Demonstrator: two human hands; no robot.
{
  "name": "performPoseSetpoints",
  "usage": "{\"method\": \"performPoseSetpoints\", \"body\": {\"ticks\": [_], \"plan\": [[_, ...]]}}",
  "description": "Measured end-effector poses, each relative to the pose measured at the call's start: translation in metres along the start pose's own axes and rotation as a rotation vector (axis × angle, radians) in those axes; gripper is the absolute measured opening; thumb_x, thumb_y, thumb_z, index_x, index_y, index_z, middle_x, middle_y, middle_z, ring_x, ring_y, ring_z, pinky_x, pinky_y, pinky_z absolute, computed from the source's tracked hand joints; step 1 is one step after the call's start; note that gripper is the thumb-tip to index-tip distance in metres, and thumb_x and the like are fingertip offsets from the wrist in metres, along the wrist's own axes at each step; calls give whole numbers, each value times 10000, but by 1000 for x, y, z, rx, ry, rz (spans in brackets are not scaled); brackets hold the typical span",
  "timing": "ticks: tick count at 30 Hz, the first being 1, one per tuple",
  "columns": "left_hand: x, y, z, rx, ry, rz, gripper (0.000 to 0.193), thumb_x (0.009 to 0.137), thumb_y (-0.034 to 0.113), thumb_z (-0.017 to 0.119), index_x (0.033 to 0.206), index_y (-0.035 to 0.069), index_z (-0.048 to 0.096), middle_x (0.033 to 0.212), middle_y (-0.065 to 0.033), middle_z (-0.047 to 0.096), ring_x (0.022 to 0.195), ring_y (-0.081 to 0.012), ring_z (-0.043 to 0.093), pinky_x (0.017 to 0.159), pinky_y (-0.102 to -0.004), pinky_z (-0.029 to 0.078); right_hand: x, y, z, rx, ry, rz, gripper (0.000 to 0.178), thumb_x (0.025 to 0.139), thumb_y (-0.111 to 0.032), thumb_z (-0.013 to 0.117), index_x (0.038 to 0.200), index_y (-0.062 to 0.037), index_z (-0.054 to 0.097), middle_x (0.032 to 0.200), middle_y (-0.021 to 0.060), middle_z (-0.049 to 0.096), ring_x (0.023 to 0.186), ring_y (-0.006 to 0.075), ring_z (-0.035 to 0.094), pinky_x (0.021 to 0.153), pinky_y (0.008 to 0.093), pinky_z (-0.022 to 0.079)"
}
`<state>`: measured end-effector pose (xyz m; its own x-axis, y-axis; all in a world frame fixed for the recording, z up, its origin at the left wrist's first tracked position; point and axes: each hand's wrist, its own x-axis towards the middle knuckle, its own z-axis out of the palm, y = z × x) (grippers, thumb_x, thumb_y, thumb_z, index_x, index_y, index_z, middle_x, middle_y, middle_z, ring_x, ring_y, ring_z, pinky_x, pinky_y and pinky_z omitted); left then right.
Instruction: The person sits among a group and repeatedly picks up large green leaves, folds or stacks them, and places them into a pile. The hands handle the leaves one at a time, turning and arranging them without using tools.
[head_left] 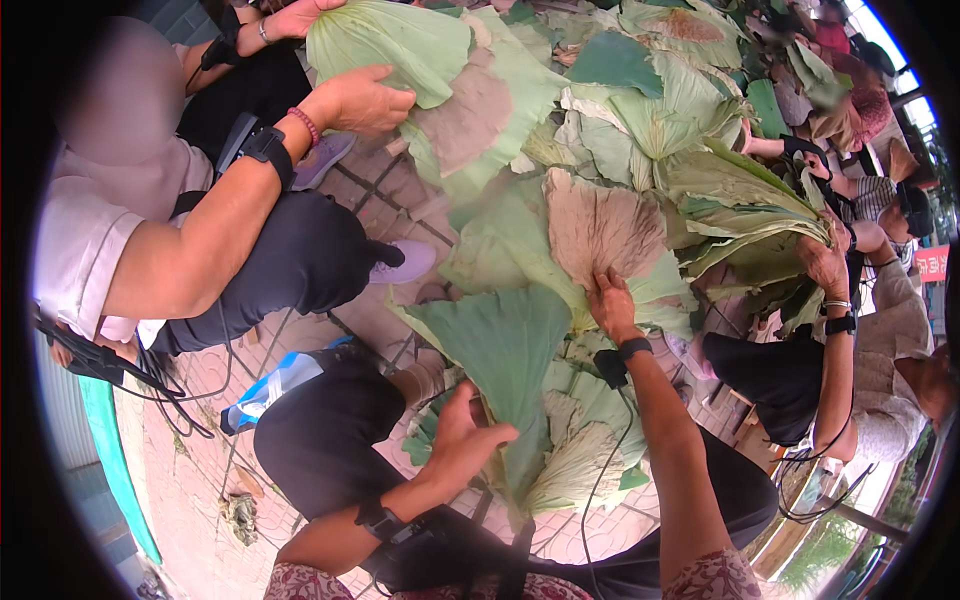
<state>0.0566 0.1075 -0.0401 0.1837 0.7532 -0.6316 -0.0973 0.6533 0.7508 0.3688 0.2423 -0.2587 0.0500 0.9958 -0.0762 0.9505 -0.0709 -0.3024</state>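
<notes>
Flooring: pinkish patterned paving (170,495), laid in blocks with dark joints. Left edge: bright green strip (112,460), material not determinable, alongside a pale grey ribbed wall (62,420). Right edge: small red sign (932,264) with pale markings. Lower right: feathery green foliage (822,560) near a dark rail (868,522). Lighting: daylight, brightest toward the upper right and along the right side.

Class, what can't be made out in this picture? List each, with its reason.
All in the head view:
- Left hand: some fingers hidden by the hand itself.
- What lies beneath the dried brown leaf: covered by it.
- Patterned sleeves: cut off by the lower edge.
- Left co-worker's head: blurred.
</notes>
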Motion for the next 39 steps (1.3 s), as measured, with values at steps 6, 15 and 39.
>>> {"method": "performPoseSetpoints", "body": {"ticks": [6, 15, 39], "plan": [[0, 9, -2, -63, -14, -4, 545, 811, 17, 704, 1311, -24, 491, 1065, -105, 684, 911, -142, 642, 793, -290, 509, 8, -29, -62, -112, -419, 40, 498, 916, -280, 650, 1371, -93, 578, 1441, 237, 529, 1284, 441, 528, 1085, 483, 435], [4, 4, -9, -153, 46, -19, 356, 954, 342, 685, 1236, 139, 606, 1023, 30, 640, 875, -77, 556, 691, -264, 435, -152, -153, -161, 1004, -522, -36, 699, 971, -412, 671, 1487, -3, 436, 1475, 204, 499, 1354, 303, 499, 1056, 419, 469], [3, -31, 1, -35, -21, 178, 417, 754, 16, 673, 1147, -61, 558, 1041, -148, 656, 942, -220, 634, 817, -360, 513, -181, -139, -144, 195, 66, 1, 264, 983, -244, 576, 901, 5, 610, 735, 273, 627, 751, 492, 626, 676, 529, 487]]}}
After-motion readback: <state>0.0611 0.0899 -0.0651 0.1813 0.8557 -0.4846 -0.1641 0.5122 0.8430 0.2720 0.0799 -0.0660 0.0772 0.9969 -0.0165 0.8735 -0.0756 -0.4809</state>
